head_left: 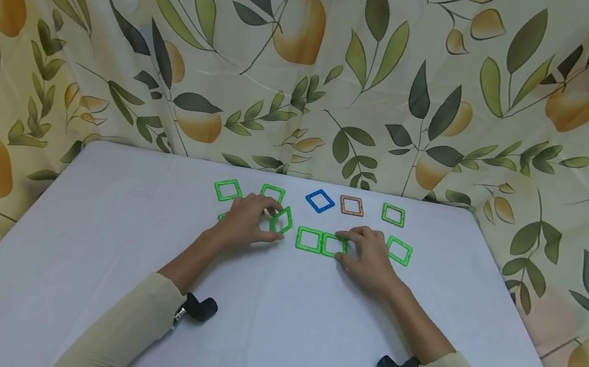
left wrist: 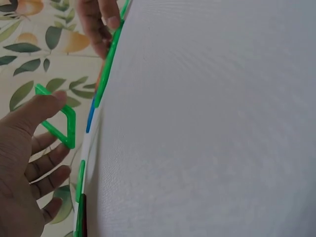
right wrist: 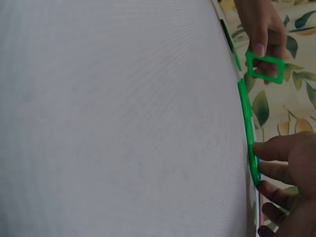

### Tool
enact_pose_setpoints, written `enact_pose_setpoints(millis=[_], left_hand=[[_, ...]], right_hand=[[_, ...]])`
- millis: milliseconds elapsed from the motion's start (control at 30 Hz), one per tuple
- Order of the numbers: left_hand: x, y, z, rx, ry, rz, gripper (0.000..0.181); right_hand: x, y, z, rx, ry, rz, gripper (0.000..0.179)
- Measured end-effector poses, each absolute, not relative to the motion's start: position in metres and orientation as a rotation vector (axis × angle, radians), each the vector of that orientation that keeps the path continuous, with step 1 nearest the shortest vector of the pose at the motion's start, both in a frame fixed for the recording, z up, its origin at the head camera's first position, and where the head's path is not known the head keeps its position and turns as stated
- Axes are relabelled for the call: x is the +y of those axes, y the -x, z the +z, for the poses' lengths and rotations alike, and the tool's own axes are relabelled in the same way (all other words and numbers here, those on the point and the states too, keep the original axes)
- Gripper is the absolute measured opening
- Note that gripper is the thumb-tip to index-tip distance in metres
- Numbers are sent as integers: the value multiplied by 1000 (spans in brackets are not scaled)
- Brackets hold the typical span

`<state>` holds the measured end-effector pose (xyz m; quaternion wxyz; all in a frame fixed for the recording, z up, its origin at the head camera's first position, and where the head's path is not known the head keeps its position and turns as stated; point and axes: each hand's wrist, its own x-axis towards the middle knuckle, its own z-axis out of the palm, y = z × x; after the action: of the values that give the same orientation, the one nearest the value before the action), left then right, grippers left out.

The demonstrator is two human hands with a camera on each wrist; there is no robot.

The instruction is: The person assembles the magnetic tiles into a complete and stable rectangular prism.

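My left hand (head_left: 246,222) pinches a green square frame tile (left wrist: 71,129) between thumb and fingers, and holds it tilted up above the white table. On the table, two green square tiles lie edge to edge in front of me. My right hand (head_left: 369,262) grips the right one (head_left: 330,255) of this pair, index finger at its upper corner and thumb at its lower edge. The left one (head_left: 307,250) of the pair lies between my two hands. The other fingers of my right hand (right wrist: 296,173) are loosely bent.
Toward the table's (head_left: 269,335) far edge lie a blue tile (head_left: 314,194), an orange tile (head_left: 352,198) and several green tiles. One green tile (head_left: 408,256) lies beside my right hand; another (head_left: 221,216) is mostly hidden behind my left. A leaf-patterned curtain (head_left: 306,114) hangs behind.
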<state>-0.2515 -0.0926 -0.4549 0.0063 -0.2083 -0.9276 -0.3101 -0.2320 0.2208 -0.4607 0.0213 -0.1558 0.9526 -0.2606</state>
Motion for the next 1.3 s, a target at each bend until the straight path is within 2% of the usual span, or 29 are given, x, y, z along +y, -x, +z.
enact_pose_setpoints(millis=[500, 867, 1300], left_hand=[[-85, 252, -455, -2874, 670, -1051, 61], [-83, 251, -459, -2844, 793, -1133, 57], [-78, 246, -474, -2862, 716, -1160, 64]], right_hand=[[210, 230, -462, 2919, 591, -842, 45], [203, 228, -462, 2944, 625, -794, 45], [203, 228, -463, 2938, 590, -825, 45]])
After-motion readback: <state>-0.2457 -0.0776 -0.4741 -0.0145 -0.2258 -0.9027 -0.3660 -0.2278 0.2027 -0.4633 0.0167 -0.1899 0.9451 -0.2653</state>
